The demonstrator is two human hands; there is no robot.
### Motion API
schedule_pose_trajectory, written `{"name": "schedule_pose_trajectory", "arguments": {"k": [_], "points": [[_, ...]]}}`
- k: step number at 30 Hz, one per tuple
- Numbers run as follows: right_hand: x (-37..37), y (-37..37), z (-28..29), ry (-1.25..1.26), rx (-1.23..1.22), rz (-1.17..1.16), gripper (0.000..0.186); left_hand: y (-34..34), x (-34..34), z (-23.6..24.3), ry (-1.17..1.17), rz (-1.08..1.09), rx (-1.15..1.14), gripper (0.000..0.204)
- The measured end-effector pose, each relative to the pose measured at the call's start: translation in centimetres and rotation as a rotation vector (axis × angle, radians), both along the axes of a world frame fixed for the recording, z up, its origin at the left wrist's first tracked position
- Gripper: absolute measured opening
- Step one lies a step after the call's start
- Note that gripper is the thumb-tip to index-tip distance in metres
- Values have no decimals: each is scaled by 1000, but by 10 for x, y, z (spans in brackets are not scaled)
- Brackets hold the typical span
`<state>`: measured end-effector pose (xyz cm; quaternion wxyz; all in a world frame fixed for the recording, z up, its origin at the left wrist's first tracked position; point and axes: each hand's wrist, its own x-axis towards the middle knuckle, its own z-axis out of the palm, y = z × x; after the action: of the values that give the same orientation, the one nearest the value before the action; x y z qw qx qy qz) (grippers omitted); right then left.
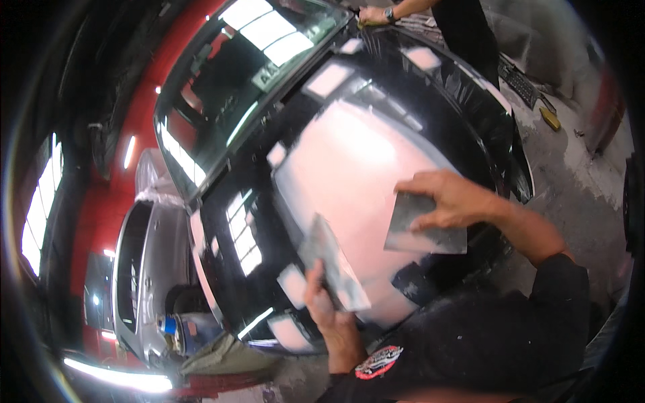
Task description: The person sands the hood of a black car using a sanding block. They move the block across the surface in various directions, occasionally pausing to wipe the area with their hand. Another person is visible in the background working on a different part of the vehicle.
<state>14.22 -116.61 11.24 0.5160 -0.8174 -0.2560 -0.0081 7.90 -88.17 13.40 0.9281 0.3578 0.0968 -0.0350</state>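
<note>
Gripping a smeared grey plate in the left hand; pinching a squarish metal sheet between thumb and fingers of the right hand; holding both over a broad pink patch on a black car hood, with a windshield and a co-worker's hand beyond.

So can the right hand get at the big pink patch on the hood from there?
Probably yes: the right hand holds a grey plate over the edge of the pink patch, and nothing else seems to block the way.
</note>
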Motion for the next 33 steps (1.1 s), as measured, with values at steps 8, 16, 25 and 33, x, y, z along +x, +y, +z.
{"name": "schedule_pose_trajectory", "arguments": {"k": [8,16,25,33], "points": [[28,8,-2,257,889,-194,42,-12,10,-32,59,-113,149,32],[17,57,-25,34,407,-370,48,-49,-8,-34,114,-220,15,33],[-18,6,34,76,-263,-167,43,18,-20,-27,-55,15,-96,30],[-44,47,15,-222,124,-187,25,23,-22,-69,-51,271,-74,37]]}}
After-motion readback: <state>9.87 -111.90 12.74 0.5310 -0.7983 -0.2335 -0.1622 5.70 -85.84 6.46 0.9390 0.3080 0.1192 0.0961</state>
